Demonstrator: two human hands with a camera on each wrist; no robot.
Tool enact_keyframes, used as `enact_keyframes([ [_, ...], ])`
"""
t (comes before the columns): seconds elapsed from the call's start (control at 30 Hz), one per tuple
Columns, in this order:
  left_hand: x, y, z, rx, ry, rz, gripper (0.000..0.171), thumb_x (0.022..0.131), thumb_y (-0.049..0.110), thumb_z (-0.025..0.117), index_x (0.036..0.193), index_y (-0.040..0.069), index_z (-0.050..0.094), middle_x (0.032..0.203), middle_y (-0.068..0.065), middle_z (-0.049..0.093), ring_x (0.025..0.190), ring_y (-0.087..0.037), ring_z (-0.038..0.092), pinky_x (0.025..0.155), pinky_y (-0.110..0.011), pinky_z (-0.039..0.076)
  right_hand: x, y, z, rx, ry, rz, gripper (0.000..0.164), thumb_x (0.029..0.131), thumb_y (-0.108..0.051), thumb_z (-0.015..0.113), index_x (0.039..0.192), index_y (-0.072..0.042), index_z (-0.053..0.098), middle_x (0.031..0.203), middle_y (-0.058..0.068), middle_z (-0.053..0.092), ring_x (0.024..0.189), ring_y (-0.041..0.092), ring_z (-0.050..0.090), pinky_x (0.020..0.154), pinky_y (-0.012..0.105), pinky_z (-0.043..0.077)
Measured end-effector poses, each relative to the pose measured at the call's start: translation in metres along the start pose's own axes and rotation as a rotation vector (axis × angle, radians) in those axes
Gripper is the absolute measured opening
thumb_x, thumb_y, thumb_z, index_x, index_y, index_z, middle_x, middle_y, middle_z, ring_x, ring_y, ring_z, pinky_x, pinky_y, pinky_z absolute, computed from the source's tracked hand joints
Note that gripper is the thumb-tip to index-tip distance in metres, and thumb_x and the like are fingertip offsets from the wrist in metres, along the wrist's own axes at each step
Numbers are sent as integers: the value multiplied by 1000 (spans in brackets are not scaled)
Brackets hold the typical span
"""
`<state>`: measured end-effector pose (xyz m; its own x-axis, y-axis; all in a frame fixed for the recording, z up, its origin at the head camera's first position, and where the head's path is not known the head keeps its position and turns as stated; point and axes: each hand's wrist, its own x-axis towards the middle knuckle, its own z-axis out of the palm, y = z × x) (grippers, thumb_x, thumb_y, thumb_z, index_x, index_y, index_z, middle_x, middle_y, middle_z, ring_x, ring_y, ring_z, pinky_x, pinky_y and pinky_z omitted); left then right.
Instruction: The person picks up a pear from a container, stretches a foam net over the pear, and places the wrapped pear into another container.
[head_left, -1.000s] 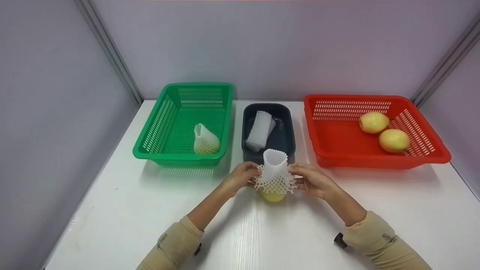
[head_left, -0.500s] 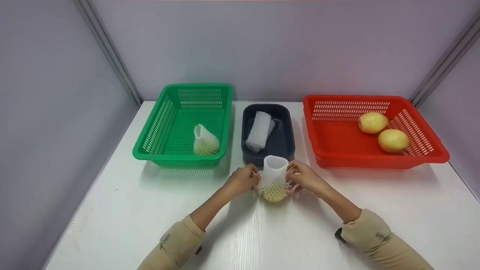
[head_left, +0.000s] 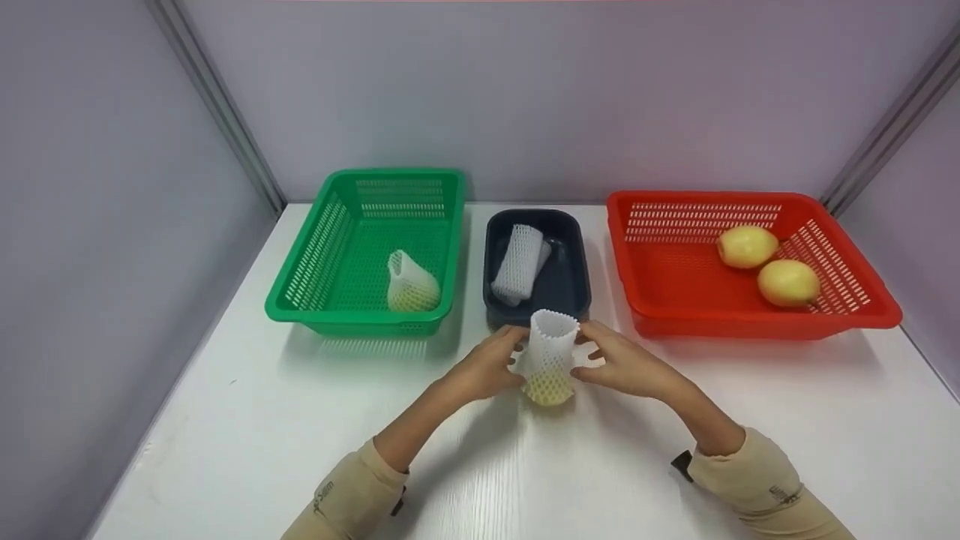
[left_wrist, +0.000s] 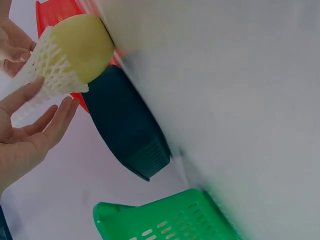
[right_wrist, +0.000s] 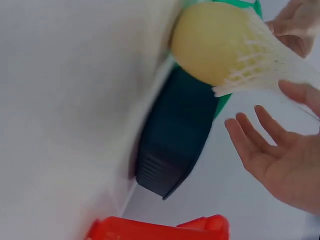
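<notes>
A yellow, pear-like fruit [left_wrist: 87, 47] stands upright on the white table, its upper part inside a white foam net sleeve [head_left: 553, 352]. The sleeve's open end points up, and bare fruit shows below its edge in both wrist views. My left hand [head_left: 487, 366] is beside the sleeve, fingers extended and parted, the thumb at the net. Across from it, my right hand [head_left: 626, 364] spreads its fingers around the other side, thumb close to the net. Neither hand curls round the sleeve; whether the thumbs touch it I cannot tell.
Behind the fruit stands a dark blue bin [head_left: 574, 262] with folded foam sleeves [head_left: 517, 262]. A green basket [head_left: 360, 315] at left holds a sleeved fruit [head_left: 412, 289]. In the red basket [head_left: 705, 319] at right lie two yellow fruits [head_left: 787, 283]. Walls enclose the table's back and sides.
The net sleeve has come down over the fruit, and its flared lower edge now lies close around it. Both hands have let go of that edge and spread their fingers.
</notes>
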<state>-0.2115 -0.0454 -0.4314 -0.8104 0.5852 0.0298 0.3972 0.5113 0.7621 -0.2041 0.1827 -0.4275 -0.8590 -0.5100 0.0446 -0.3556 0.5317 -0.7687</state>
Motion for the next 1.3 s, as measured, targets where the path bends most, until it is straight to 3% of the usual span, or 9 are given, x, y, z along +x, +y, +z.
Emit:
enact_keyframes([
  [0.17,3,5,5,11,6,-43,52,78,5,72,124,-3,48,120,-14,51,108,-29,52,86,-33,45,2,-6,7,47,-51,-17,58,82,-14,69,131,1,41,124,14,49,107,33,52,87,47,43],
  [0.4,8,8,13,46,57,-93,43,79,5,72,116,-3,53,109,-12,56,101,-26,55,82,-36,47,5,-7,13,-30,-17,13,50,82,-8,67,124,6,46,118,18,54,103,36,55,84,48,45],
  [0.53,9,6,16,104,68,-77,43,76,5,74,113,-3,54,105,-12,56,100,-27,55,84,-38,45,5,-6,15,-100,-10,-3,47,79,-7,69,119,6,49,113,17,57,101,35,56,84,48,45],
  [0.77,8,1,17,158,0,-24,57,72,4,77,122,-3,49,115,-16,53,108,-30,50,91,-40,41,4,-1,16,-176,-51,20,42,74,-10,73,108,4,53,101,12,61,91,28,58,79,44,47],
  [0.93,11,-7,17,145,-71,12,64,69,2,78,124,-3,47,119,-16,53,113,-29,48,95,-38,37,5,5,17,-196,-97,14,44,70,-10,75,106,4,53,94,9,61,82,22,56,73,39,47],
  [1.1,14,-16,19,98,-127,54,58,66,-3,77,119,0,51,113,-11,58,106,-24,52,91,-34,40,7,11,18,-192,-145,7,49,69,-11,74,109,6,51,91,7,59,81,20,54,72,37,47],
  [1.3,15,-18,19,64,-145,76,56,65,-7,75,116,0,52,110,-11,58,103,-21,53,91,-32,40,6,13,18,-172,-158,21,64,71,-12,73,122,10,43,103,13,59,89,24,55,80,42,46],
])
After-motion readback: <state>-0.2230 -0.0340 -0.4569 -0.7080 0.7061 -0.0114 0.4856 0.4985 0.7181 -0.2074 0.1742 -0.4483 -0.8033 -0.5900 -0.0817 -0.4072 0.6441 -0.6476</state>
